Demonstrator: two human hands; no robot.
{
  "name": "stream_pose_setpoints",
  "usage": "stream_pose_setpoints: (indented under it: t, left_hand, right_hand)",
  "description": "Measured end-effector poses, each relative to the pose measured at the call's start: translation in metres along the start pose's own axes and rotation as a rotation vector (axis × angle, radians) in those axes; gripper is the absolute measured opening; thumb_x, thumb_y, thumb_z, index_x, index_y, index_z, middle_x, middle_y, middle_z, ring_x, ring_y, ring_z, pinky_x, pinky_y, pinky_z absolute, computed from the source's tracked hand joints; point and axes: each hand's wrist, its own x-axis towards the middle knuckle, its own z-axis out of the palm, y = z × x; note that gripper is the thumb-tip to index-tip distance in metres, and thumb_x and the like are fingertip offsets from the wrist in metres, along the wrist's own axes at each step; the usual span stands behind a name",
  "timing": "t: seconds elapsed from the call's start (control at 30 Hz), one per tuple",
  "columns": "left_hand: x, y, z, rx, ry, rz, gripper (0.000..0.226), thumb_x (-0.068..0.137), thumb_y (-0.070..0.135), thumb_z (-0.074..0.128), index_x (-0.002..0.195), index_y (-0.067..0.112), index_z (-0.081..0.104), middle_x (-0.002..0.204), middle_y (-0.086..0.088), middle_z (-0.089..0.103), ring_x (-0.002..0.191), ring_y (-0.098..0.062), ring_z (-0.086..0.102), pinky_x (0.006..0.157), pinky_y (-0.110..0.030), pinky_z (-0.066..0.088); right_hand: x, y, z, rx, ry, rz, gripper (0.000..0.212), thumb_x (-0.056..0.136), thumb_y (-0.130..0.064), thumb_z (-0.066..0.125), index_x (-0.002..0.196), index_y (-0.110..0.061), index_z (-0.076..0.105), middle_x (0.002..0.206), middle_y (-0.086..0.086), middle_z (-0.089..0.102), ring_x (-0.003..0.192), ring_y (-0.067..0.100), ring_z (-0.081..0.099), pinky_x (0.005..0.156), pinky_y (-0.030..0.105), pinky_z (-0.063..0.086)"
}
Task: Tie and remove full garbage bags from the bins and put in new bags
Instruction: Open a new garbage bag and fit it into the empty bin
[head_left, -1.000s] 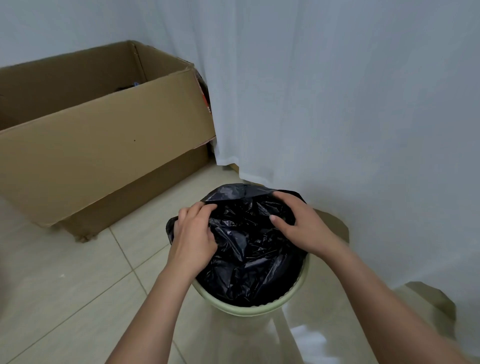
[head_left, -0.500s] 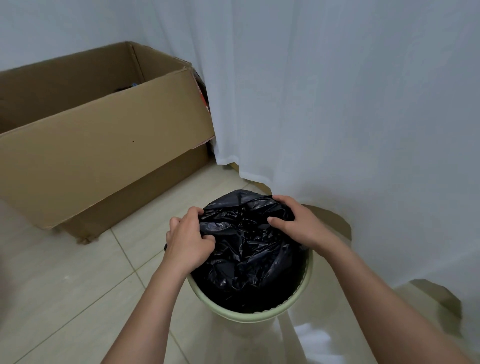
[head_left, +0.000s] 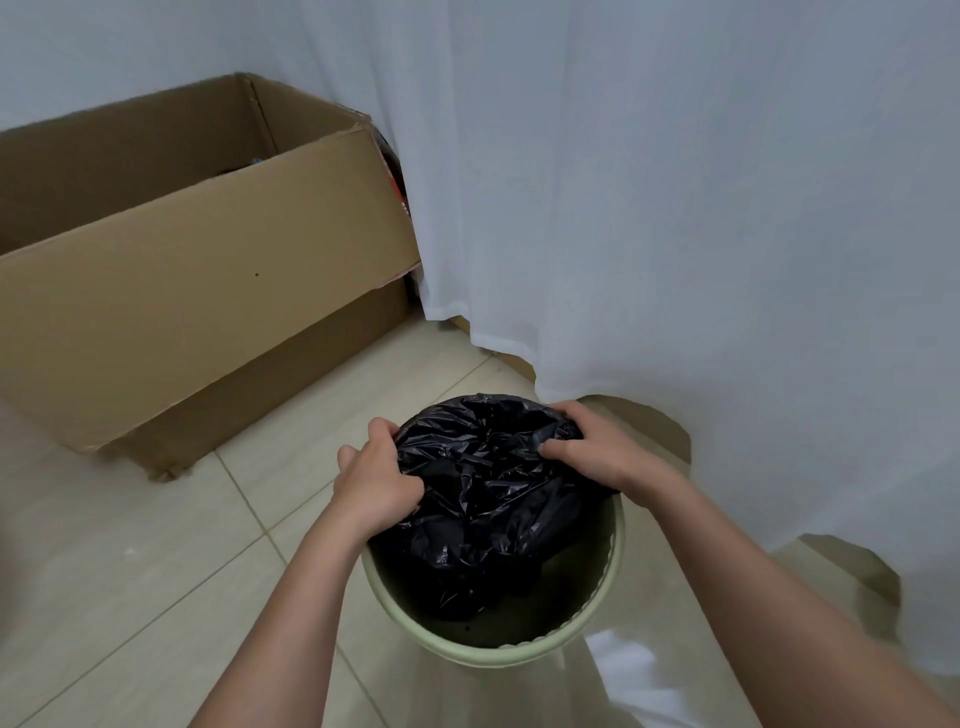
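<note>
Writing shows only as a red, unreadable scrap on the cardboard box (head_left: 197, 291) at its far corner. Black garbage bag (head_left: 488, 499) sits in the green bin (head_left: 519, 649) on the tiled floor (head_left: 130, 571); left hand (head_left: 371, 480) and right hand (head_left: 597, 449) clutch its bunched top from opposite sides, fingers curled into the plastic.

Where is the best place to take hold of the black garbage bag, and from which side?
Probably the gathered top of the black garbage bag, from above. The loose plastic bunches there above the green bin, where the left hand and right hand grip it from opposite sides; its lower part sits inside.
</note>
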Motion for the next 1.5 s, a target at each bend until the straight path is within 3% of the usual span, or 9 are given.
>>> stream_pose_setpoints:
  t: [0.27, 0.47, 0.6, 0.87, 1.07, 1.17, 1.23, 1.4, 1.5]
  left_hand:
    - [-0.015, -0.015, -0.014, 0.121, 0.033, 0.213, 0.079, 0.083, 0.022, 0.071, 0.147, 0.023, 0.025, 0.147, 0.000, 0.038, 0.135, -0.023, 0.030, 0.110, -0.043, 0.031]
    - [-0.029, -0.037, -0.009, 0.163, -0.055, 0.329, 0.100, 0.079, 0.030, 0.078, 0.154, 0.024, 0.012, 0.159, 0.006, 0.017, 0.145, -0.016, 0.018, 0.119, -0.037, 0.020]
    - [-0.028, -0.040, -0.008, 0.158, -0.022, 0.347, 0.101, 0.078, 0.028, 0.079, 0.154, 0.026, 0.012, 0.159, 0.008, 0.015, 0.145, -0.014, 0.016, 0.119, -0.035, 0.017]
    - [-0.035, -0.043, -0.007, 0.209, 0.111, 0.401, 0.081, 0.081, 0.043, 0.073, 0.149, 0.027, 0.032, 0.158, 0.008, 0.023, 0.144, -0.014, 0.020, 0.118, -0.038, 0.021]
    - [-0.037, -0.040, -0.004, 0.193, 0.145, 0.379, 0.059, 0.086, 0.056, 0.056, 0.129, 0.015, 0.057, 0.133, 0.000, 0.052, 0.122, -0.015, 0.049, 0.101, -0.027, 0.040]
    - [-0.042, -0.032, -0.010, 0.273, 0.338, 0.259, 0.043, 0.088, 0.063, 0.044, 0.083, 0.022, 0.058, 0.085, 0.003, 0.061, 0.077, -0.015, 0.056, 0.066, -0.033, 0.046]
    - [-0.044, -0.031, -0.013, 0.333, 0.461, 0.197, 0.036, 0.091, 0.052, 0.048, 0.078, 0.019, 0.051, 0.078, 0.001, 0.060, 0.069, -0.019, 0.054, 0.059, -0.034, 0.044]
    - [-0.037, -0.034, -0.009, 0.208, 0.315, 0.314, 0.035, 0.093, 0.028, 0.057, 0.125, 0.014, 0.056, 0.134, -0.004, 0.053, 0.122, -0.023, 0.051, 0.099, -0.034, 0.039]
    - [-0.036, -0.030, -0.004, 0.155, 0.231, 0.301, 0.038, 0.093, 0.025, 0.059, 0.130, 0.013, 0.056, 0.131, -0.006, 0.057, 0.116, -0.023, 0.055, 0.097, -0.029, 0.039]
  right_hand:
    - [-0.032, 0.010, -0.016, -0.389, 0.016, -0.226, 0.074, 0.084, -0.032, 0.072, 0.146, -0.027, 0.032, 0.138, -0.006, 0.046, 0.126, 0.011, 0.044, 0.103, 0.024, 0.037]
    - [-0.052, 0.029, -0.014, -0.279, -0.123, -0.201, 0.092, 0.084, -0.030, 0.073, 0.149, -0.043, 0.009, 0.139, -0.017, 0.037, 0.126, 0.003, 0.041, 0.102, 0.017, 0.035]
    - [-0.045, 0.032, -0.015, -0.150, -0.053, -0.171, 0.081, 0.087, -0.019, 0.070, 0.150, -0.039, 0.022, 0.136, -0.015, 0.042, 0.131, 0.006, 0.040, 0.088, 0.000, 0.034]
    - [-0.053, 0.003, -0.012, -0.458, 0.339, -0.208, 0.069, 0.087, -0.030, 0.068, 0.147, -0.023, 0.034, 0.144, 0.003, 0.045, 0.132, 0.022, 0.042, 0.107, 0.032, 0.034]
    - [-0.070, 0.007, -0.006, -0.414, 0.138, 0.101, 0.075, 0.088, -0.021, 0.067, 0.149, -0.019, 0.024, 0.138, 0.010, 0.048, 0.121, 0.027, 0.052, 0.092, 0.029, 0.043]
    - [-0.063, -0.001, -0.010, -0.334, 0.244, 0.062, 0.074, 0.088, -0.011, 0.066, 0.150, -0.021, 0.025, 0.126, 0.007, 0.055, 0.102, 0.020, 0.058, 0.078, 0.022, 0.045]
    - [-0.059, -0.007, -0.010, -0.234, 0.361, 0.023, 0.068, 0.089, -0.014, 0.065, 0.147, -0.021, 0.031, 0.128, 0.010, 0.057, 0.101, 0.022, 0.060, 0.084, 0.028, 0.047]
    - [-0.061, -0.007, 0.003, -0.339, 0.352, 0.087, 0.079, 0.086, -0.045, 0.067, 0.148, -0.018, 0.026, 0.143, 0.013, 0.043, 0.128, 0.030, 0.046, 0.100, 0.037, 0.040]
    - [-0.063, -0.003, 0.010, -0.144, 0.210, 0.106, 0.092, 0.079, -0.037, 0.078, 0.149, -0.020, 0.021, 0.144, 0.006, 0.045, 0.129, 0.026, 0.047, 0.096, 0.032, 0.042]
